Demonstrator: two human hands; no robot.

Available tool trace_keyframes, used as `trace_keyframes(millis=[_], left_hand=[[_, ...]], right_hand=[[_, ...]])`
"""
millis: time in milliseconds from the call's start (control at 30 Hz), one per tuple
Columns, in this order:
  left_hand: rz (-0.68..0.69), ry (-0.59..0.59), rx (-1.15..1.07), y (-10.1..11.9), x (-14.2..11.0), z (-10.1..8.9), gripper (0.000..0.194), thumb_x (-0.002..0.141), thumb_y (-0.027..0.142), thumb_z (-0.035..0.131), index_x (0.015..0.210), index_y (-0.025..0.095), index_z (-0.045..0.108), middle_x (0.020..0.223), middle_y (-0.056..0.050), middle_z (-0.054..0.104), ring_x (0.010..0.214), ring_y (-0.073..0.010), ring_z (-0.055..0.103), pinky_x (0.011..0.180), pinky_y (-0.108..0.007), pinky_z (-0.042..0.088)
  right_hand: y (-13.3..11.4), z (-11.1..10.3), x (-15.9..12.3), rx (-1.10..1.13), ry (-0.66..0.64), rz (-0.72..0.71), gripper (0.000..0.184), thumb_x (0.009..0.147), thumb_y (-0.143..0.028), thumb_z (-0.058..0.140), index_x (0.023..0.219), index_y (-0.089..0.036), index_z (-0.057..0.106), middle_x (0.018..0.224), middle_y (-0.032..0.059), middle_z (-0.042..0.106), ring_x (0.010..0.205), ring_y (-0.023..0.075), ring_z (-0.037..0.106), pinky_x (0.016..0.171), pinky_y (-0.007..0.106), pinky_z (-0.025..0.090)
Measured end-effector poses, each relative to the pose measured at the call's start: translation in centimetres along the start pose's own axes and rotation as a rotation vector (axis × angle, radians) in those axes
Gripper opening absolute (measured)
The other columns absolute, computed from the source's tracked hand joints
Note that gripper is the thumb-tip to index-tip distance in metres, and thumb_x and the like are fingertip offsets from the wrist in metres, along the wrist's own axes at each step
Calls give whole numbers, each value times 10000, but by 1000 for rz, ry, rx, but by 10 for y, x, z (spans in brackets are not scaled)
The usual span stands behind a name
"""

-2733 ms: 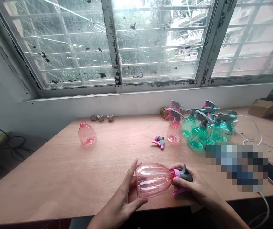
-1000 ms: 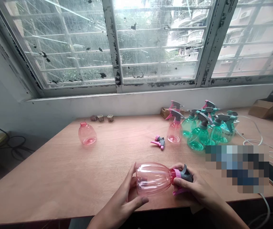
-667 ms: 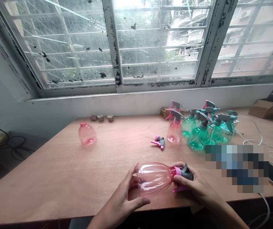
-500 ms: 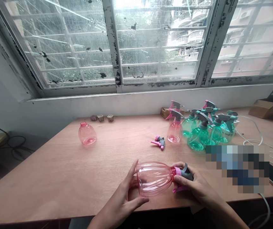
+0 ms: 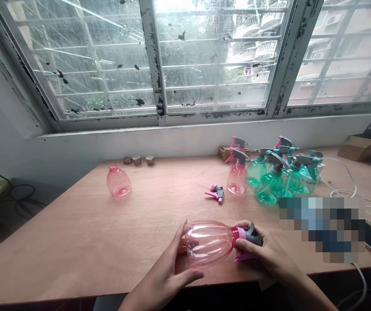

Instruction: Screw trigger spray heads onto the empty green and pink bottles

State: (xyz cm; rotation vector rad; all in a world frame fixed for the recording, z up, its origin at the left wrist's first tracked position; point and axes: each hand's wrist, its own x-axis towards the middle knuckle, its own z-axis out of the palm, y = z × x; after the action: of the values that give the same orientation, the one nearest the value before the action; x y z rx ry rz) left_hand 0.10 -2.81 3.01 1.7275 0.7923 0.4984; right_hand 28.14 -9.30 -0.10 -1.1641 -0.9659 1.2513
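A clear pink spray bottle [image 5: 209, 244] lies sideways above the table's front edge, its base to the left. My left hand [image 5: 169, 265] cups the base end, with fingers behind it and the thumb along the lower side. Wrapped round the neck and pink collar is my right hand [image 5: 266, 248], just beside the dark grey spray head [image 5: 253, 236]. The pink trigger [image 5: 244, 257] points down under that hand. Farther back, a loose pink and grey spray head [image 5: 217, 193] lies on the table. An open-necked pink bottle [image 5: 118, 181] without a head stands at the left.
Several green spray bottles [image 5: 270, 185] and a pink one [image 5: 236, 178] stand at the back right. Small boxes [image 5: 136, 160] sit by the wall under the window. White cables [image 5: 347, 190] and a cardboard box [image 5: 360, 147] occupy the right side of the wooden table [image 5: 75, 242].
The hands and bottle have hardly moved; the bottle's body looks slightly turned about its length and its base a touch farther left. Everything else stays in place.
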Motion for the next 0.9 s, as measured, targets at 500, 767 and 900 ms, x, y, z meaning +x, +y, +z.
trace_keyframes(millis=[500,767,900], left_hand=[[-18,3,-2,3,0,1,1021,880,315,724,1617,262,19,1697,-57,156,1534,-311,202,1262,-429,234],[127,1,24,-3,0,3,892,958,205,612,1595,416,24,1691,8,178,1516,-293,269,1234,-430,315],[146,5,61,-6,0,2,924,953,192,625,1590,428,-2,1686,-1,189,1519,-287,264,1249,-438,285]], right_hand=[[-2,2,0,-56,19,-26,430,756,-470,849,1003,-175,658,693,-6,716,629,196,690,669,321,576],[-1,0,-1,-33,-4,-6,434,757,-479,845,993,-173,647,692,6,710,635,200,682,655,335,591],[-1,-1,-3,-31,-19,-1,432,773,-467,838,1007,-165,636,665,0,695,618,179,650,631,326,592]])
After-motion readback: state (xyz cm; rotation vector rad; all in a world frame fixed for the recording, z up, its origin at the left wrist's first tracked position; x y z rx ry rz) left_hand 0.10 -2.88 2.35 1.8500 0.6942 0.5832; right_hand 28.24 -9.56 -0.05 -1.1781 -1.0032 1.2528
